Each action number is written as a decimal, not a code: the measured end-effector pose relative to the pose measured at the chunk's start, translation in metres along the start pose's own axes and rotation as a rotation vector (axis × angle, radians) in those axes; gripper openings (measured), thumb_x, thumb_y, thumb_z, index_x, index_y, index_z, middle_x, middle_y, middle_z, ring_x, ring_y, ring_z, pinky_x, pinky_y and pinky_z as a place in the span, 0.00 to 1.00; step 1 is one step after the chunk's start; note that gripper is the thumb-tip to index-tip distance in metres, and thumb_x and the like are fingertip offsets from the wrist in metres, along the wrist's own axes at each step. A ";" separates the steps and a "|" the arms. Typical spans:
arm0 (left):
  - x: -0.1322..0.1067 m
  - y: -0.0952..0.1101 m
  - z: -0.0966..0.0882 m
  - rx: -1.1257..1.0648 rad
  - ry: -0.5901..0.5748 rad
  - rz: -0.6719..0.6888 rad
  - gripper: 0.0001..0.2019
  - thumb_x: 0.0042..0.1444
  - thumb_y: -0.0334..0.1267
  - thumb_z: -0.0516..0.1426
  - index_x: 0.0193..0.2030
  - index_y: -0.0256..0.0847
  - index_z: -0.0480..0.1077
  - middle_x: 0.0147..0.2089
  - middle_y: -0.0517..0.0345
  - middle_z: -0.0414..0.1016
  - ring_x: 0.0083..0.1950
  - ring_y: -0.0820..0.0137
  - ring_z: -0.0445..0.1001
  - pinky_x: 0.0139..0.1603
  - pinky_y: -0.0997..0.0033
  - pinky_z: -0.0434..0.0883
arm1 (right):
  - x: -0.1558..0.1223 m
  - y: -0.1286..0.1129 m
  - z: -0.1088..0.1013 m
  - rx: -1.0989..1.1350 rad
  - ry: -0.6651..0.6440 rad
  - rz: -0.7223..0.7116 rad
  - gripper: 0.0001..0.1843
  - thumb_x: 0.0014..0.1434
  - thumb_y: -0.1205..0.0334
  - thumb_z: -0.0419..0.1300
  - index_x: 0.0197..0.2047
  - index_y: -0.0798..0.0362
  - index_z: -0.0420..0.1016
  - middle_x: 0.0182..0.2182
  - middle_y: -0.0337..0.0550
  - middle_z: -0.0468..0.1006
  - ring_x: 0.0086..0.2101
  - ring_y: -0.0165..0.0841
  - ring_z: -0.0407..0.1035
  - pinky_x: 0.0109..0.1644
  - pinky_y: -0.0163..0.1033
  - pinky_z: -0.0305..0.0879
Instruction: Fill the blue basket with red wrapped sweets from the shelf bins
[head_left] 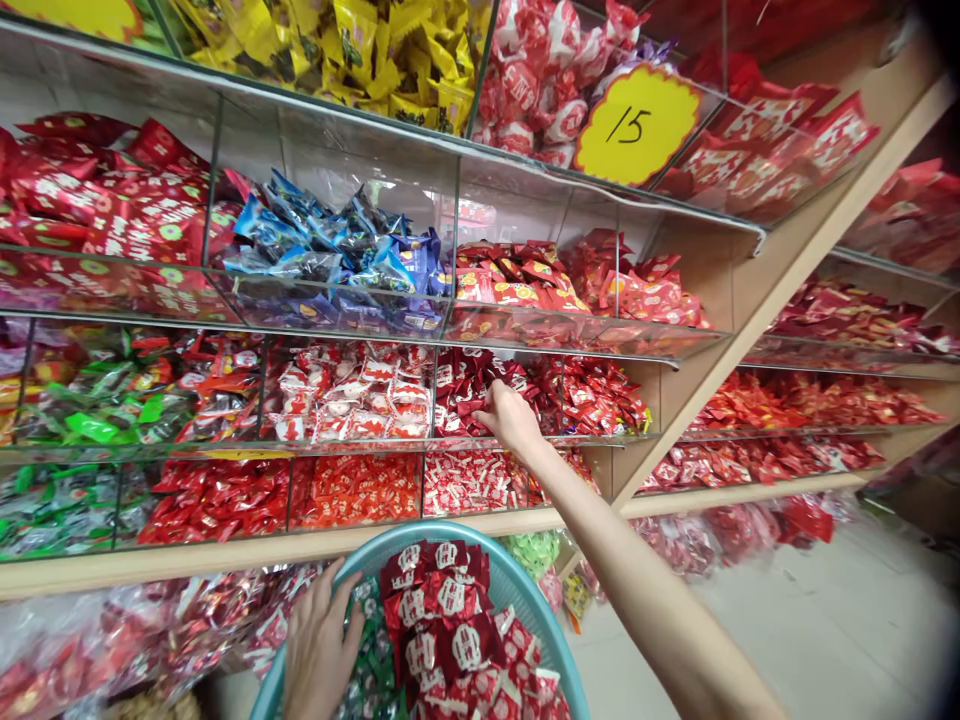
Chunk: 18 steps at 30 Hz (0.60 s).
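Note:
A teal plastic basket [555,625] is at the bottom middle, holding wrapped candies. Dark red candy packets [450,600] with white print lie on top, beside red-and-white candies [517,690] and green-wrapped ones [371,640]. My left hand [319,640] grips the basket's left rim, fingers over the edge. My right hand [511,418] reaches into a shelf compartment of similar dark red candy packets [461,385]. Its fingers are curled together against these wrappers; what lies between the fingertips is hard to make out.
Clear-walled shelf bins surround the reach: white-and-red candies [352,390] to the left, red ones [600,395] to the right, blue packets [337,240] above. A yellow price tag [637,125] reads 15. A slanting wooden divider [780,280] stands at right; bagged candy [150,640] lies below.

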<state>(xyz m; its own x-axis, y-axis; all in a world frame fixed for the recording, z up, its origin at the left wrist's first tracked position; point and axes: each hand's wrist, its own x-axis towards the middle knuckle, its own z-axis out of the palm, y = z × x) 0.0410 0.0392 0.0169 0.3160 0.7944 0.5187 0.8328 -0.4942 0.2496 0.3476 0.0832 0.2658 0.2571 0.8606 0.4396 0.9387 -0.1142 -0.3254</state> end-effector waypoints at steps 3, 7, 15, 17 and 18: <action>0.000 0.000 0.002 0.004 -0.001 -0.007 0.16 0.57 0.39 0.48 0.49 0.43 0.71 0.57 0.48 0.68 0.56 0.57 0.66 0.52 0.54 0.66 | 0.005 0.006 0.011 0.175 -0.077 0.156 0.16 0.50 0.48 0.61 0.26 0.51 0.64 0.23 0.38 0.71 0.25 0.30 0.63 0.29 0.34 0.55; -0.001 -0.002 0.006 -0.008 -0.003 -0.023 0.16 0.56 0.39 0.48 0.48 0.45 0.71 0.57 0.50 0.68 0.56 0.58 0.66 0.54 0.53 0.65 | 0.011 0.013 0.021 0.475 -0.072 0.252 0.19 0.50 0.48 0.59 0.18 0.52 0.63 0.17 0.36 0.69 0.22 0.28 0.62 0.28 0.33 0.55; -0.004 -0.004 0.008 -0.004 0.003 -0.009 0.15 0.56 0.38 0.49 0.49 0.46 0.70 0.58 0.51 0.68 0.57 0.58 0.65 0.54 0.53 0.65 | 0.014 0.005 0.013 0.827 -0.079 0.345 0.10 0.54 0.60 0.54 0.23 0.52 0.62 0.21 0.39 0.74 0.24 0.28 0.71 0.28 0.31 0.65; -0.004 -0.004 0.006 0.000 -0.001 -0.008 0.16 0.56 0.38 0.49 0.49 0.46 0.70 0.58 0.51 0.67 0.57 0.58 0.65 0.54 0.53 0.64 | 0.012 0.006 0.007 0.884 -0.072 0.372 0.10 0.53 0.60 0.55 0.23 0.52 0.61 0.21 0.38 0.73 0.24 0.28 0.72 0.28 0.31 0.65; -0.004 -0.004 0.006 0.000 -0.003 -0.008 0.16 0.56 0.37 0.49 0.49 0.46 0.70 0.58 0.51 0.67 0.57 0.58 0.65 0.55 0.53 0.64 | 0.011 0.007 0.003 0.914 -0.066 0.384 0.10 0.52 0.60 0.56 0.23 0.52 0.61 0.21 0.38 0.73 0.24 0.28 0.72 0.28 0.31 0.66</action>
<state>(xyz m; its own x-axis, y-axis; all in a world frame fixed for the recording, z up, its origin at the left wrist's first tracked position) 0.0394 0.0401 0.0091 0.3111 0.7992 0.5143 0.8353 -0.4880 0.2532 0.3560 0.0932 0.2657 0.4670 0.8746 0.1303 0.2492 0.0112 -0.9684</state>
